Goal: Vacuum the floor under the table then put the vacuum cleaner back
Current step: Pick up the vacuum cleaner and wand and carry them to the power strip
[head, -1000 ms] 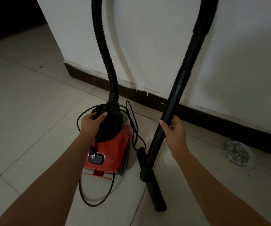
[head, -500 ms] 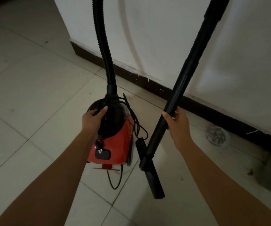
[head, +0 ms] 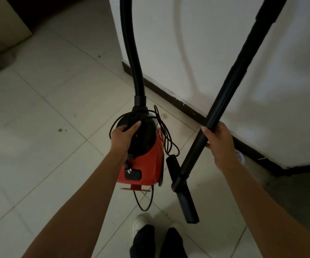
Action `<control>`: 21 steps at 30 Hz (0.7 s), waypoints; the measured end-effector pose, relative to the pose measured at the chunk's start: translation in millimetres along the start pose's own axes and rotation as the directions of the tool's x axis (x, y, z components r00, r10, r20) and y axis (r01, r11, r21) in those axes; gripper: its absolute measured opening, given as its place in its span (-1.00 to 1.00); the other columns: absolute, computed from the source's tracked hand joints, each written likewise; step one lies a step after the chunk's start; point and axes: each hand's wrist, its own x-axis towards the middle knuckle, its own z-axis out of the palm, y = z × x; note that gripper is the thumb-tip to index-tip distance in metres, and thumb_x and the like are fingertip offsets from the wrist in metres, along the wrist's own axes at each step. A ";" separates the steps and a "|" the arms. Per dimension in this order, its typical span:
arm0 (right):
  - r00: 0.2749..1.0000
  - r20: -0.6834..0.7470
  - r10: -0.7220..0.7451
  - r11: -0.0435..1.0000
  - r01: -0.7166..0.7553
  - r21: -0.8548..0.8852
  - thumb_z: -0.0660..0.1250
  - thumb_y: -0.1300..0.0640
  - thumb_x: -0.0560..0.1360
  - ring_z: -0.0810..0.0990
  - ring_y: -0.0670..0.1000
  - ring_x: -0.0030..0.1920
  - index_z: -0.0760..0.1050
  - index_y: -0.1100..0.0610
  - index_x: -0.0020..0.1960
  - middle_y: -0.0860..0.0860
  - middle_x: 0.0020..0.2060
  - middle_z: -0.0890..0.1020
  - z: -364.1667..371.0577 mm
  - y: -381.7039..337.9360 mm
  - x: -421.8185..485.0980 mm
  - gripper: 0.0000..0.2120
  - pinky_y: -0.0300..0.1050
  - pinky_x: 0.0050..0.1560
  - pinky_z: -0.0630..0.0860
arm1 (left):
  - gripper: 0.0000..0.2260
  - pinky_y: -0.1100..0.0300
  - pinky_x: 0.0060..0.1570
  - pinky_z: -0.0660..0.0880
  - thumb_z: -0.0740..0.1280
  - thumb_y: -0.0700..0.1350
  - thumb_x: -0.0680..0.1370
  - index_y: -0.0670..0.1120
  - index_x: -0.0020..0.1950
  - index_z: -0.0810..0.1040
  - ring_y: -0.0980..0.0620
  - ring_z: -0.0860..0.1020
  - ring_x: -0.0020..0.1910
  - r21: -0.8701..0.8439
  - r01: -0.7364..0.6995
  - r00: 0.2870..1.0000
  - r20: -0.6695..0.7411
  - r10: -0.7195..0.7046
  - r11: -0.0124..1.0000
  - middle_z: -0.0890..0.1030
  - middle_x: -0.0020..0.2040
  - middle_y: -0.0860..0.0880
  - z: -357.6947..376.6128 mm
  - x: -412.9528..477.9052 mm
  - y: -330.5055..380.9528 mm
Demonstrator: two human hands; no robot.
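Beside a white wall corner, on pale glazed floor tiles [head: 38, 146]: a person stands looking down, with one white shoe [head: 141, 223] and dark trouser legs at the lower edge of view.

Left hand [head: 124, 135] grasps the black domed top of a red plastic canister vacuum cleaner [head: 146, 164], fingers curled over the front of the dome and thumb on the near side. Whether the canister rests on the tiles or hangs clear, I cannot tell.

Black ribbed hose [head: 132, 53] rises from the dome's collar straight up out of view.

Thin black power cord [head: 164, 131] is looped round the dome and trails down the right flank. One loop hangs below the red base, and the plug [head: 129, 167] lies against the rear panel.

Right hand [head: 217, 140] is wrapped round a black rigid wand tube [head: 231, 84], which leans up and to the right across the wall [head: 187, 43].

Black bar-shaped floor nozzle [head: 188, 207] sits at the wand's lower end, just right of the canister.

Dark skirting board [head: 184, 107] runs along the wall foot. A round floor drain [head: 240, 157] shows partly behind the right wrist.
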 end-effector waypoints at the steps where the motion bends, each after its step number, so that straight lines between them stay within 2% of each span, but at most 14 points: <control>1: 1.000 0.008 -0.001 1.000 0.001 0.006 0.30 0.21 0.53 0.55 0.06 0.11 0.39 0.17 0.29 0.10 0.11 0.57 -2.3 -17.4 -11.0 -0.66 0.13 0.21 0.50 | -0.81 0.23 -0.22 0.52 0.42 0.04 0.47 -0.07 -0.10 0.59 0.04 0.59 -0.20 -0.004 -0.002 1.000 -0.013 0.002 1.000 0.60 -0.22 -0.01 -9.6 -14.9 15.4; 5: 0.996 0.078 -0.045 0.999 0.043 0.028 0.31 0.20 0.53 0.57 0.06 0.08 0.42 0.13 0.21 0.09 0.05 0.57 -6.4 -88.3 -54.5 -0.74 0.13 0.20 0.50 | -0.76 0.08 -0.08 0.60 0.43 0.07 0.45 -0.11 -0.14 0.61 -0.06 0.62 -0.18 -0.015 -0.016 0.998 -0.063 0.015 1.000 0.62 -0.25 -0.05 -49.6 -71.8 69.0; 9: 0.979 0.166 -0.118 0.991 0.105 0.084 0.30 0.20 0.54 0.57 -0.08 -0.05 0.39 0.18 0.29 -0.01 -0.06 0.58 -1.3 -150.3 -101.1 -0.67 -0.03 0.13 0.52 | -0.77 0.27 -0.28 0.53 0.39 0.08 0.48 -0.06 -0.23 0.58 0.05 0.58 -0.26 -0.074 -0.065 0.988 -0.145 0.054 0.995 0.60 -0.27 -0.01 -90.8 -122.1 110.4; 12: 0.966 0.208 -0.151 0.986 0.132 0.098 0.31 0.18 0.53 0.57 -0.09 -0.06 0.39 0.16 0.30 -0.02 -0.07 0.58 4.9 -161.1 -107.1 -0.65 -0.13 0.03 0.54 | -0.77 0.18 -0.11 0.55 0.39 0.10 0.48 -0.04 -0.21 0.57 0.03 0.59 -0.17 -0.099 -0.059 0.985 -0.167 0.042 0.993 0.62 -0.20 -0.02 -103.4 -129.8 118.9; 14: 0.953 0.248 -0.174 0.983 0.155 0.094 0.32 0.17 0.53 0.58 -0.09 -0.05 0.39 0.12 0.28 -0.03 -0.06 0.58 11.2 -173.6 -121.2 -0.67 -0.18 -0.01 0.54 | -0.76 0.15 -0.08 0.56 0.39 0.11 0.47 -0.06 -0.19 0.59 0.01 0.60 -0.17 -0.139 -0.052 0.979 -0.204 0.023 0.989 0.63 -0.18 -0.04 -122.8 -145.7 123.6; 18: 0.917 0.346 -0.198 0.980 0.181 0.081 0.33 0.16 0.52 0.58 -0.02 0.03 0.39 0.12 0.28 0.06 0.04 0.59 32.4 -184.5 -136.4 -0.66 -0.05 0.08 0.54 | -0.74 0.23 -0.21 0.52 0.40 0.10 0.47 -0.09 -0.21 0.59 0.03 0.59 -0.22 -0.191 -0.076 0.958 -0.286 0.019 0.979 0.62 -0.22 -0.04 -158.0 -164.5 119.0; 21: 0.894 0.400 -0.203 0.979 0.195 0.061 0.34 0.16 0.52 0.57 0.07 0.12 0.40 0.13 0.27 0.11 0.12 0.57 52.5 -186.7 -146.9 -0.66 0.06 0.18 0.52 | -0.74 0.18 -0.14 0.54 0.40 0.11 0.46 -0.08 -0.19 0.59 -0.01 0.60 -0.15 -0.239 -0.077 0.937 -0.350 -0.012 0.968 0.62 -0.18 -0.05 -181.4 -176.3 110.5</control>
